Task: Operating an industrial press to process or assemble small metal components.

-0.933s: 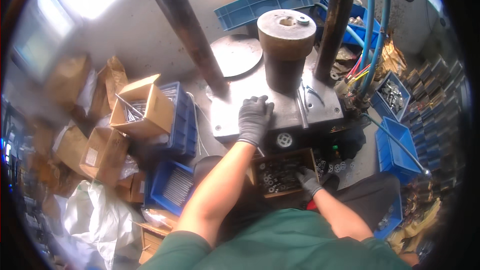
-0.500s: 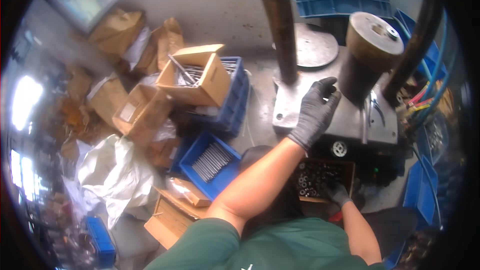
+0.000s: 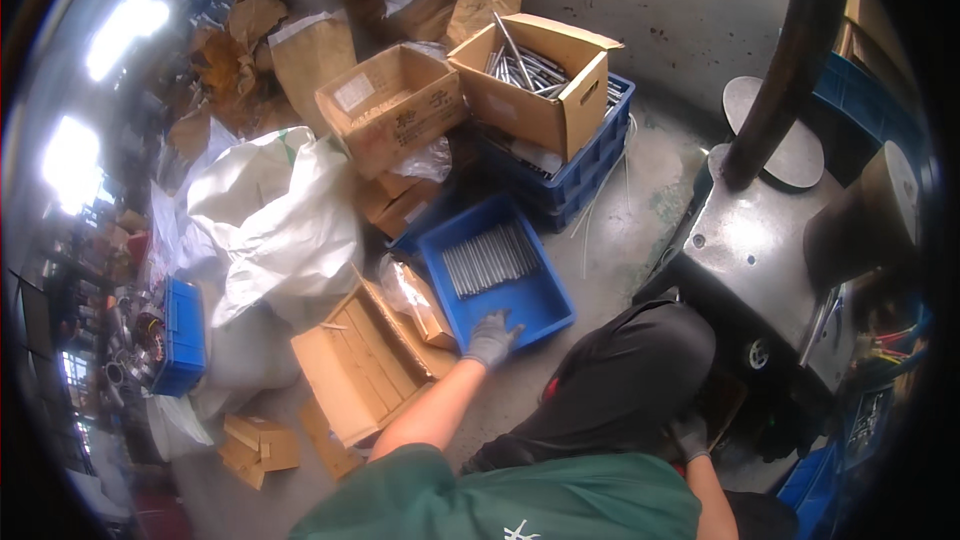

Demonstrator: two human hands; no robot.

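My left hand (image 3: 492,340), in a grey glove, is at the near edge of a blue plastic bin (image 3: 538,312). Its fingers are apart, with nothing held in them. Inside that bin lies a row of slim metal rods (image 3: 490,260), side by side. Low on the right, my right hand (image 3: 690,436), also gloved, is in shadow beside my bent knee. Its fingers are hidden there, next to a dim cardboard box (image 3: 728,408) whose contents do not show now.
A metal press bed (image 3: 745,250) with a dark post (image 3: 790,70) stands right. Beyond the bin, an open carton (image 3: 570,120) of metal rods rests on a blue crate (image 3: 590,190). An empty-looking carton (image 3: 365,370) and a white sack (image 3: 275,210) are left.
My left hand has left the press bed and moved left and down to the blue bin. The view has swung left. My right hand stays low by the box, now more hidden.
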